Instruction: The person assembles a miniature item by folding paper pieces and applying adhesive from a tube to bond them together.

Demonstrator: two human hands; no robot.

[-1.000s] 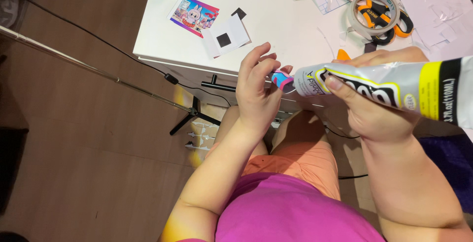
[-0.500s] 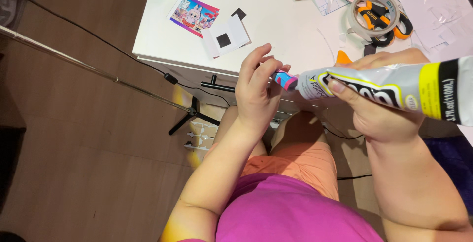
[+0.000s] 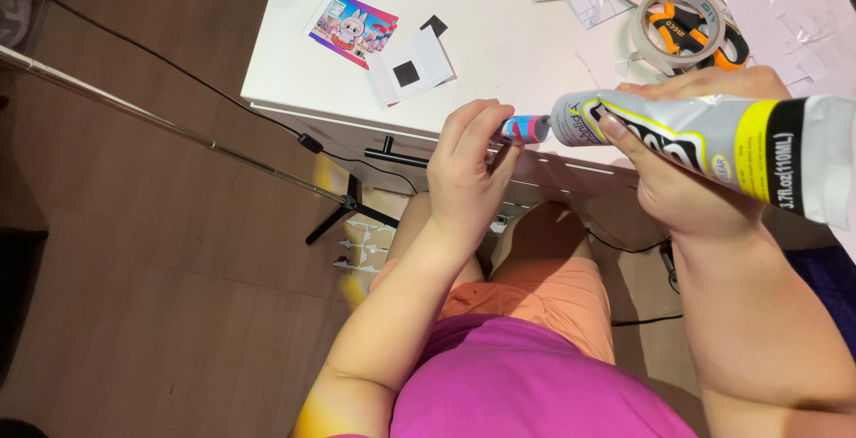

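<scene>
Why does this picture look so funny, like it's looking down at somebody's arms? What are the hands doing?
The camera sits on a person's head, so you look down at their own two arms and lap. The right hand holds a big grey and yellow glue tube. The left hand pinches the tube's small pink and blue cap at its tip. Beyond the hands is a white table. On it lie a colourful cartoon card, a white card with a black square, a roll of clear tape and orange and black scissors.
</scene>
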